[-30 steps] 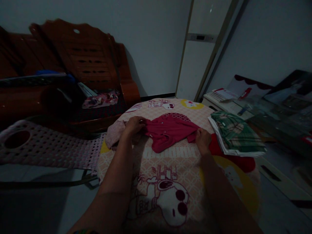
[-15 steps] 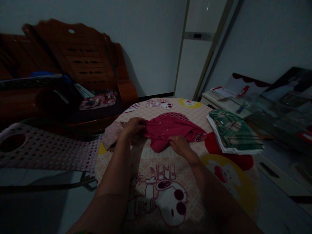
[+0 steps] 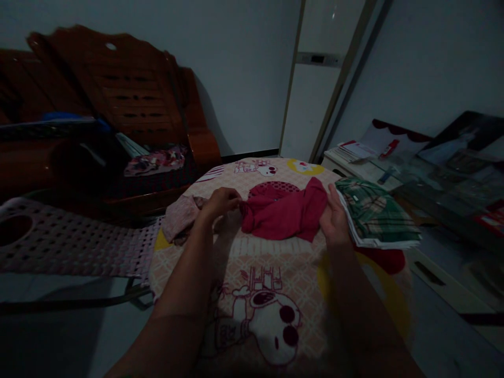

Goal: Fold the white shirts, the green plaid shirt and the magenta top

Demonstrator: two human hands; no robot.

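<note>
A dark pink buttoned shirt point(image 3: 281, 215) lies partly folded on the round table, its right end lifted and turned inward. My left hand point(image 3: 223, 202) pinches the shirt's left edge between thumb and fingers. At the opposite end, my right hand point(image 3: 334, 218) holds the raised cloth, the fingers pointing up along it; the fingertips are partly hidden. A pale pink crumpled cloth point(image 3: 181, 218) lies left of my left hand. Just beyond my right hand is a stack of folded clothes with a green plaid piece point(image 3: 372, 210) on top and white layers beneath.
A patterned tablecloth point(image 3: 275, 273) with cartoon dogs covers the table. To the left stand a woven chair point(image 3: 90, 236) and a wooden bench point(image 3: 129, 89) with a floral cloth point(image 3: 157, 160). At right is a glass-topped cabinet point(image 3: 425, 178) with papers point(image 3: 354, 151).
My right hand has moved right and up, raising the shirt's right part and folding it over; the buttons no longer show. My left hand stays at the left edge.
</note>
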